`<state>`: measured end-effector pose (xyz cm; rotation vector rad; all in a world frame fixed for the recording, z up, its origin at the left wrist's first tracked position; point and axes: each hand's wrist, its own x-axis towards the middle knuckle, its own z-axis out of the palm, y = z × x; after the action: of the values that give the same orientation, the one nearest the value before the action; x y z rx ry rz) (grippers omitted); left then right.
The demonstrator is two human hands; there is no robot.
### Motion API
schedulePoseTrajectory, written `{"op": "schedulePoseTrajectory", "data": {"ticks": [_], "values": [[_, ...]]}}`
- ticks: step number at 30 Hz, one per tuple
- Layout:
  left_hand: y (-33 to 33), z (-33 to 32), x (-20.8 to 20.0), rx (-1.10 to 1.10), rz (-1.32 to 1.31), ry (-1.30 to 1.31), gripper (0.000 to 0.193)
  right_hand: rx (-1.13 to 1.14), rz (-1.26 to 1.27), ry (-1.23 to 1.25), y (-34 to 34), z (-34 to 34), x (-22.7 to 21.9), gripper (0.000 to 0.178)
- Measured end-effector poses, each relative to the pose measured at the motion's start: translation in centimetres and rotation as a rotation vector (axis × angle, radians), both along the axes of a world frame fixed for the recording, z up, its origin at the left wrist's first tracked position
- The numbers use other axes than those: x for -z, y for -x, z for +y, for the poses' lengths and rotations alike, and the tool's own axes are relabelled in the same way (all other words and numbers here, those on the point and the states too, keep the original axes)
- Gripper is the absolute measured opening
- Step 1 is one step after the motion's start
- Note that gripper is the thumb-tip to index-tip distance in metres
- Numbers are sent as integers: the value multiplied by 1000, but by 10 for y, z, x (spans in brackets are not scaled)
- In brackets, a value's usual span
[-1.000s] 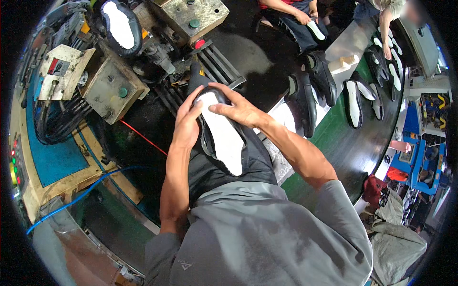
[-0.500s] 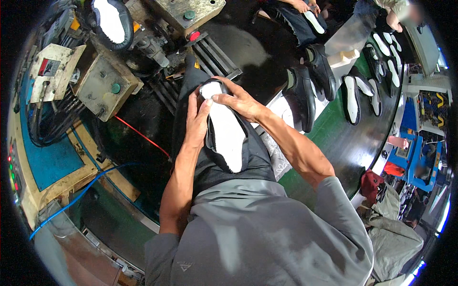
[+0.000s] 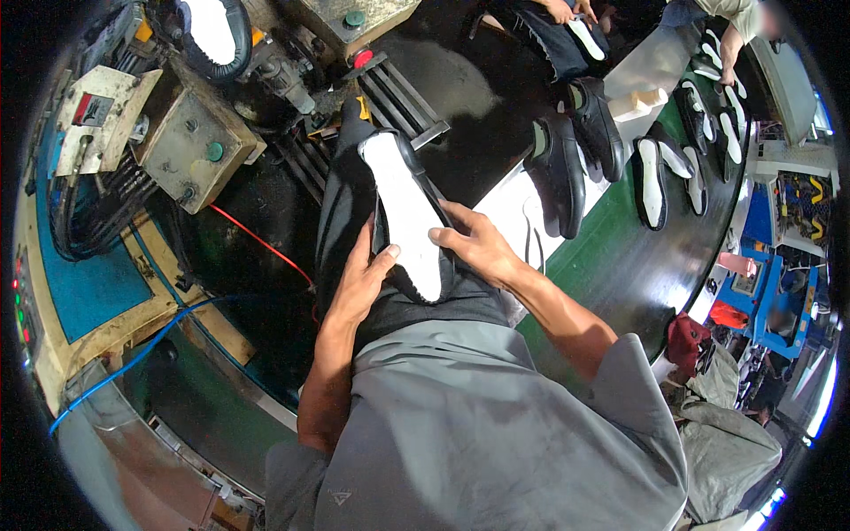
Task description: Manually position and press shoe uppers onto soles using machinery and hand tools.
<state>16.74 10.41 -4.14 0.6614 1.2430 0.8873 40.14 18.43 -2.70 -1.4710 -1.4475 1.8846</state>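
Note:
A black shoe upper lies over my lap with its white underside facing up. My left hand grips its left edge near the end closest to me, thumb on the white face. From the other side my right hand holds the edge a little higher, its thumb also resting on the white. The fingers of both hands curl under the black rim and are partly hidden. The far end of the shoe upper points away from me, free of both hands.
At left stand a control box with a green button and a machine holding another white-bottomed shoe upper. Black shoes stand to my right; several more lie on the green conveyor. A co-worker's hands hold one; another person's arm reaches in.
Both my hands have slid from the far end of the shoe upper toward its near end. At the upper right, another person's arm has reached down to the shoes on the conveyor.

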Motion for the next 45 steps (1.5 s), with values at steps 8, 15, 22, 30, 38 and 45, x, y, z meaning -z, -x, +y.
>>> {"op": "schedulePoseTrajectory", "data": {"ticks": [8,15,22,30,38,45], "values": [[-9,7,-16,-102,-347,76,71,-663,-717,-986,22,-51,-64,98],[4,62,-14,-317,-59,42,65,-445,-544,-815,16,-35,-41,78],[10,114,44,-412,-159,-236,58,-470,-474,-919,14,-36,-41,71],[56,137,64,-193,821,-563,35,-531,-454,-873,15,-18,-51,70],[226,187,45,-580,507,-529,45,-406,-346,-831,15,16,-84,65],[265,320,-101,-445,-349,-402,74,-299,-391,-1037,68,91,-136,65]]}}
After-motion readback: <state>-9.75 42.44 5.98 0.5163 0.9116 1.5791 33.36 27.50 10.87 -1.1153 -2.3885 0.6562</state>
